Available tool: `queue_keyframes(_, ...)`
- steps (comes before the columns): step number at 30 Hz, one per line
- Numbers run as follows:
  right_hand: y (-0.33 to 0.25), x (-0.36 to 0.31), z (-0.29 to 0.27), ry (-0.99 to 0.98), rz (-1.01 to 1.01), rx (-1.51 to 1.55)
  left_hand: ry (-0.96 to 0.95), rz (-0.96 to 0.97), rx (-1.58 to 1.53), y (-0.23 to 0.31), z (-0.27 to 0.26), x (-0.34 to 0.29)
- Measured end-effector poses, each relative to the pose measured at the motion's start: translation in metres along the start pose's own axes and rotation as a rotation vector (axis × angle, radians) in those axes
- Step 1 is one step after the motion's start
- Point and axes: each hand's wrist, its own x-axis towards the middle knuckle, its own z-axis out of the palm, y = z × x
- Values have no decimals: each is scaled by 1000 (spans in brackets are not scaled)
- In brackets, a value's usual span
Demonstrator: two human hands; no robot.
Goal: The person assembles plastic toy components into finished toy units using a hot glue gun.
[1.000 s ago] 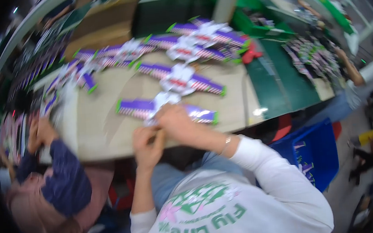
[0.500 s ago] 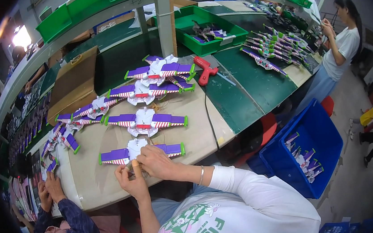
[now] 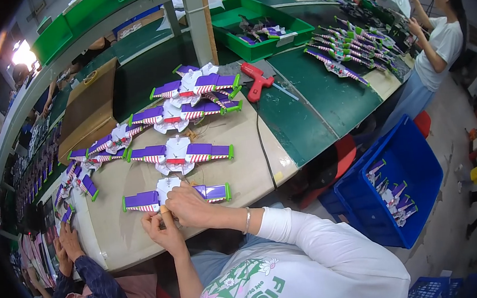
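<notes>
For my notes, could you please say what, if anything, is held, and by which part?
It cannot be told: the right hand hides the near middle of the nearest winged piece, beside the left hand.

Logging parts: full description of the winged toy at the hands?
The winged toy looks like shiny plastic: white middle, purple wings, green tips, red-and-white stripes along the left wing's lower edge. It lies on the tabletop, wings spread sideways. The right hand partly covers its middle; whether the left hand touches it is unclear.
</notes>
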Motion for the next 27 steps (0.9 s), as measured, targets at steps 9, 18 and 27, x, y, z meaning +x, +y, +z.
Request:
queue_keyframes(9,-18,9,-10,-138,50,-162,7,64,146,-10,-1,6)
queue_keyframes(18,-2,18,-23,-297,-12,1,-91,-105,229,6,-16,24)
queue_keyframes(27,-7,20,-23,-267,-130,-199,-179,-165,-29,-15,-17,29)
